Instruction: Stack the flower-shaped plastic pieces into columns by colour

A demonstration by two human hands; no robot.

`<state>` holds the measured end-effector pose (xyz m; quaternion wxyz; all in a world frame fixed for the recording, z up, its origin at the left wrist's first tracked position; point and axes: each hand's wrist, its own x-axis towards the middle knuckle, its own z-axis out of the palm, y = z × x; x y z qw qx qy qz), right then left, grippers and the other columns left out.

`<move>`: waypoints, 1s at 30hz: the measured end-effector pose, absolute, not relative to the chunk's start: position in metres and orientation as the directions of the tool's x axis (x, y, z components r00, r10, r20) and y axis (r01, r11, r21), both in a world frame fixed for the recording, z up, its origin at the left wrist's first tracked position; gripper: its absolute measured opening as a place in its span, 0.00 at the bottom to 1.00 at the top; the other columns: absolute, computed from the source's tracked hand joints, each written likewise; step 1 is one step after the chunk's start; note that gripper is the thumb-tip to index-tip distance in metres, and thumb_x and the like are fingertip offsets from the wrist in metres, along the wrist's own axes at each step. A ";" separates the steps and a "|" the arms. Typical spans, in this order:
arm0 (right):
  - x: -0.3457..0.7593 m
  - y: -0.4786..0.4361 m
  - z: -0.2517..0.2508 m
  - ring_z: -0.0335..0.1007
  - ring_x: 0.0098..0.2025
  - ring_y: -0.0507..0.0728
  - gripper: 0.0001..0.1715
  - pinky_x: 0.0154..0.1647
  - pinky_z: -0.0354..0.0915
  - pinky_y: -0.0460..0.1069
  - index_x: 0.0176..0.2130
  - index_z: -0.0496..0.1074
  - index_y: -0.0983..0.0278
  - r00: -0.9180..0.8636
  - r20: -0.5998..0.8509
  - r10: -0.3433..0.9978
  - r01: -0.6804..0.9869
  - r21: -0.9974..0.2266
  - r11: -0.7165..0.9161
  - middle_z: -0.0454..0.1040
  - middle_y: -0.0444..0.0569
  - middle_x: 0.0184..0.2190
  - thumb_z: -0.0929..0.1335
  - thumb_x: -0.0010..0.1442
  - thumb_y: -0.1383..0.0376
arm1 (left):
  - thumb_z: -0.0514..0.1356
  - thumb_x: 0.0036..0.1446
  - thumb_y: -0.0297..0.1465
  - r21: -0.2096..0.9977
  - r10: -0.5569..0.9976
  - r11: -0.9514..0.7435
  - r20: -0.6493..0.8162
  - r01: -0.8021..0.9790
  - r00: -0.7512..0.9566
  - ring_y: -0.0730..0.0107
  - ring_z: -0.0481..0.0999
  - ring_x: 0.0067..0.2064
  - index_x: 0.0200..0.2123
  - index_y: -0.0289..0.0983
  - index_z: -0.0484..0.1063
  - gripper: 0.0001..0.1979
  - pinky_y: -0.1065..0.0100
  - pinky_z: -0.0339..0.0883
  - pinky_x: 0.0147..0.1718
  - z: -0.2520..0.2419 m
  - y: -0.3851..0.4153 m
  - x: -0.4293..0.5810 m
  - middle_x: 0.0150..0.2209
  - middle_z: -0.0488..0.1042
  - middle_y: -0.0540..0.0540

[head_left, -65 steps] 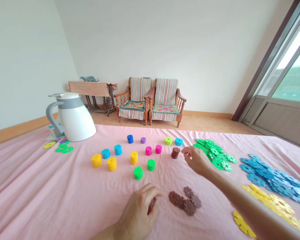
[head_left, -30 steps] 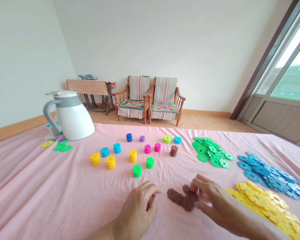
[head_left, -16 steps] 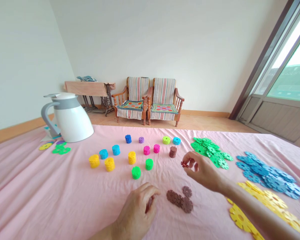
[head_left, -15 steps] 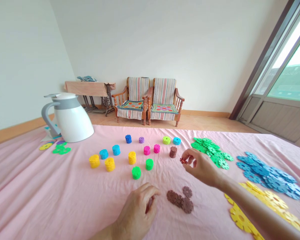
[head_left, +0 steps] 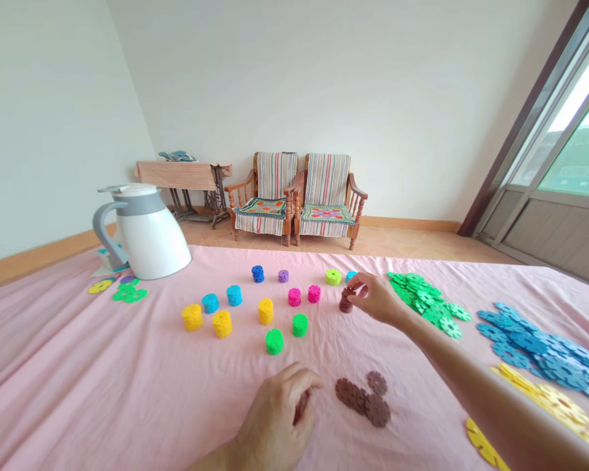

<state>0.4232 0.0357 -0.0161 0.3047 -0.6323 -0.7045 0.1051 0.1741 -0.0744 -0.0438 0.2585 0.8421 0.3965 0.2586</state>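
Observation:
My right hand (head_left: 375, 297) pinches brown notched plastic discs at the top of a short brown stack (head_left: 345, 304); its fingers partly cover them, so I cannot tell whether the held ones touch the stack. My left hand (head_left: 282, 415) rests on the pink cloth with curled fingers. Something dark reddish shows inside its curl, too hidden to name. To its right lie several loose brown discs (head_left: 366, 402), overlapping flat on the cloth. Close behind the right hand stand a lime stack (head_left: 332, 277) and a light blue stack (head_left: 351, 277), the latter partly covered by the fingers.
Short stacks of yellow (head_left: 222, 324), blue (head_left: 234, 295), pink (head_left: 294, 297) and green discs (head_left: 274, 341) stand across the pink cloth (head_left: 142, 379). Loose green (head_left: 422, 297), blue (head_left: 544, 350) and yellow piles (head_left: 562, 402) lie right. A white jug (head_left: 157, 239) stands left; two chairs (head_left: 326, 196) are beyond.
My right hand has moved left with its brown disc piece, from beside the brown stack to its top. The left hand stays curled on the cloth. The view has shifted slightly.

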 end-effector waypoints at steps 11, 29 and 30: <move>0.425 0.031 -0.013 0.71 0.29 0.53 0.08 0.31 0.64 0.47 0.33 0.72 0.63 -0.018 0.295 0.955 0.824 -0.537 0.181 0.76 0.47 0.32 0.67 0.49 0.64 | 0.50 0.47 0.15 0.640 0.794 -0.567 0.256 0.519 0.551 0.70 0.69 0.31 0.36 0.37 0.72 0.18 0.71 0.61 0.32 -0.045 -0.075 0.173 0.32 0.72 0.48; 0.434 -0.089 -0.008 0.67 0.35 0.51 0.19 0.34 0.63 0.46 0.39 0.71 0.59 -0.434 -0.031 0.900 0.737 -0.586 0.335 0.70 0.44 0.36 0.64 0.48 0.76 | 0.50 0.52 0.17 0.602 0.798 -0.568 0.238 0.561 0.553 0.71 0.69 0.29 0.37 0.36 0.72 0.15 0.71 0.60 0.29 -0.040 -0.075 0.175 0.32 0.72 0.48; 0.433 -0.090 -0.008 0.67 0.34 0.51 0.17 0.34 0.63 0.46 0.38 0.71 0.59 -0.434 -0.035 0.900 0.738 -0.587 0.333 0.70 0.44 0.35 0.64 0.50 0.75 | 0.50 0.52 0.17 0.601 0.797 -0.570 0.241 0.560 0.553 0.71 0.69 0.29 0.36 0.36 0.72 0.15 0.72 0.60 0.29 -0.040 -0.075 0.175 0.32 0.72 0.47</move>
